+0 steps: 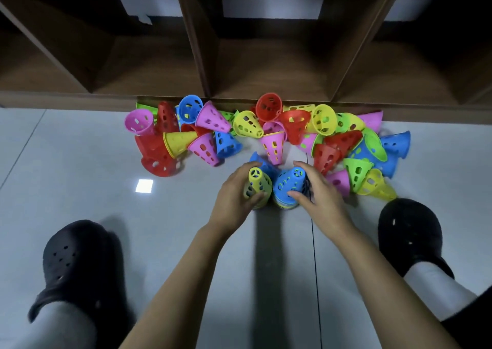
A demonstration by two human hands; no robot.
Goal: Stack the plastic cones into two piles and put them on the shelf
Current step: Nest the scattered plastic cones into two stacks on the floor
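Note:
Two short piles of perforated plastic cones stand upright on the floor in front of me. My left hand (234,194) grips the left pile, topped by a yellow cone (256,182). My right hand (318,189) curls around the right pile, topped by a blue cone (290,182). Behind them several loose cones in red, pink, blue, yellow and green lie scattered, among them a pink one (274,146) just past the piles. The brown wooden shelf (239,64) with open compartments stands beyond the heap.
My feet in black clogs sit at the left (77,263) and right (410,231) on the glossy grey tiled floor (80,162). Upright dividers (197,42) split the shelf into compartments.

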